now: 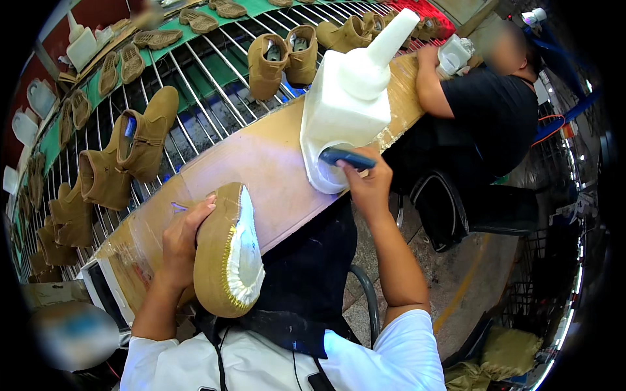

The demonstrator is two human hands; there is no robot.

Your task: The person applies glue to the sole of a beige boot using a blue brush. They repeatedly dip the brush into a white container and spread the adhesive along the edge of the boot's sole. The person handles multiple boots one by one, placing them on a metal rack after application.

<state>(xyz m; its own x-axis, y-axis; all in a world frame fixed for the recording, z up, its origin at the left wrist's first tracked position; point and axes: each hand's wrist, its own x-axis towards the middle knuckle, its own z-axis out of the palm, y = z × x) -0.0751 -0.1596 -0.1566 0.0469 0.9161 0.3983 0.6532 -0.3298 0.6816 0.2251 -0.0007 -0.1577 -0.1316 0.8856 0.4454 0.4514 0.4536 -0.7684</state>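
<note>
My left hand (180, 240) is closed around a tan suede boot upper (212, 267), held tilted over my lap with its underside facing right. White lining (244, 254) and a row of yellow stitching show along that underside. My right hand (373, 186) pinches a dark blue-handled brush (350, 157) at the round opening low on a white plastic glue bottle (345, 104). The brush's tip is inside the opening and hidden. The bottle stands on a cardboard-covered ledge (254, 156), its long spout pointing up and to the right.
Beyond the ledge runs a metal-bar conveyor (202, 98) bearing tan boots (147, 140) and, along a green strip, brown soles (156, 39). Another person (489, 111) sits at the right by another white bottle (454, 55). A black chair (502, 212) stands behind.
</note>
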